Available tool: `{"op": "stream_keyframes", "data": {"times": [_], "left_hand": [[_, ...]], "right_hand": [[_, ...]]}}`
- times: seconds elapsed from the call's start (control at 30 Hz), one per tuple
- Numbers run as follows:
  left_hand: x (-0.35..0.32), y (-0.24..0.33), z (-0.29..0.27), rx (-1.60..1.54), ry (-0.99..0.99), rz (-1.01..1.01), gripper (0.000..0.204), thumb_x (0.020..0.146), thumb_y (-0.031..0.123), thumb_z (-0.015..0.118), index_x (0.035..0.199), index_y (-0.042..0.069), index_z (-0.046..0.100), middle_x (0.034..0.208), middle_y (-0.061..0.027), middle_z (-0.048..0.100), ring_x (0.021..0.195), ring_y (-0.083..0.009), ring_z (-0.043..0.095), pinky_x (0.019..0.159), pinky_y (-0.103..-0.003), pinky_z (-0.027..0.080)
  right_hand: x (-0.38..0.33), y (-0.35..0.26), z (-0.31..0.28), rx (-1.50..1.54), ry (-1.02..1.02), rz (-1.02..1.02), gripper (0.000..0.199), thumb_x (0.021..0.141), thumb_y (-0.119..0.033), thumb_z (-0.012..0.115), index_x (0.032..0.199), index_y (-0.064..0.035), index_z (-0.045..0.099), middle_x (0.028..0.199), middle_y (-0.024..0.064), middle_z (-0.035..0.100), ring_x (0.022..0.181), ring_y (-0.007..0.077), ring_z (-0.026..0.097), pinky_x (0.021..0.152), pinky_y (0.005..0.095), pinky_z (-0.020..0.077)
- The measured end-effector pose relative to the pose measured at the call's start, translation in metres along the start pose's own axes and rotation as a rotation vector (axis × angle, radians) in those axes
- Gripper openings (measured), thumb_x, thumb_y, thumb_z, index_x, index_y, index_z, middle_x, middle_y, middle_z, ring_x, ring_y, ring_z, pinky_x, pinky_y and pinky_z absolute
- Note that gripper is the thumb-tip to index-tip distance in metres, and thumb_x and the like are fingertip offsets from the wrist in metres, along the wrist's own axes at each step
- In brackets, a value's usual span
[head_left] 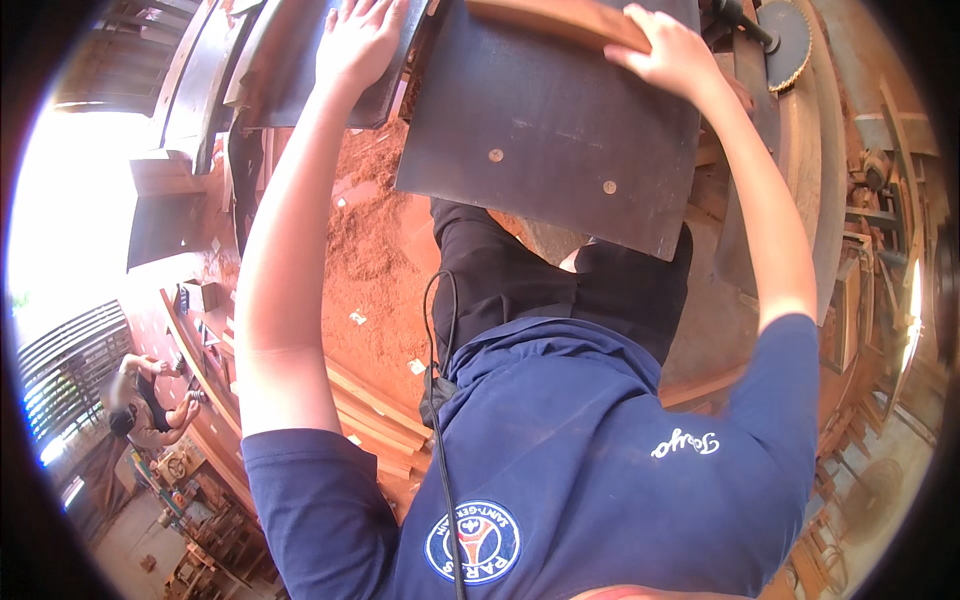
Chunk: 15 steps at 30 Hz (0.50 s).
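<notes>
A dark flat metal machine table [545,120] stands in front of me, with two round fastener heads in its surface. Across its far edge lies a brown wooden piece [560,18], partly cut off by the top of the picture. My right hand [668,52] grips the right end of this piece, thumb and fingers around it. To the left, beyond a gap, is a second dark metal plate [378,108]. My left hand [358,42] rests over it with fingers stretched out, holding nothing that I can see.
A toothed circular saw blade [785,48] on a shaft sits right of my right hand. Reddish sawdust [375,225] covers the floor at left. Wooden planks [375,425] lie beside me. A co-worker [150,412] sits far left near machinery [180,480]. A black cord [440,440] hangs along my shirt.
</notes>
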<state>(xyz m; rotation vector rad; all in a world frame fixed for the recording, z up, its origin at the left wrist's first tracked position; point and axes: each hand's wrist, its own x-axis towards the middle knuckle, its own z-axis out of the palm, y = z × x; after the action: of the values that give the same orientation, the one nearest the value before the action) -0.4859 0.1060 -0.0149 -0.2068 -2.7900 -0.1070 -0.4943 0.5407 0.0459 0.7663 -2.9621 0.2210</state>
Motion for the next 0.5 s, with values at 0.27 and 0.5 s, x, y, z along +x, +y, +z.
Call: {"op": "stream_keyframes", "data": {"times": [0.27,0.5], "left_hand": [[0.006,0.004,-0.004,-0.045,-0.042,-0.019,0.061,0.111,0.058,0.023,0.164,0.031,0.038,0.172,-0.005,0.032,0.161,-0.028,0.021,0.13,-0.048,0.013],[-0.001,0.02,-0.016,-0.029,-0.044,-0.02,0.061,0.111,0.055,0.026,0.162,0.026,0.041,0.171,-0.0075,0.033,0.16,-0.0303,0.023,0.129,-0.049,0.016]], "right_hand": [[0.03,0.001,0.015,0.0,0.071,0.112,0.065,0.089,-0.058,0.071,0.13,-0.0095,0.06,0.114,0.0226,0.072,0.11,0.0403,0.07,0.095,0.0495,0.0565],[-0.116,-0.071,-0.015,0.098,0.018,-0.148,0.057,0.078,-0.042,0.084,0.117,-0.0055,0.063,0.105,0.0141,0.069,0.101,0.0324,0.066,0.091,0.0447,0.0542]]}}
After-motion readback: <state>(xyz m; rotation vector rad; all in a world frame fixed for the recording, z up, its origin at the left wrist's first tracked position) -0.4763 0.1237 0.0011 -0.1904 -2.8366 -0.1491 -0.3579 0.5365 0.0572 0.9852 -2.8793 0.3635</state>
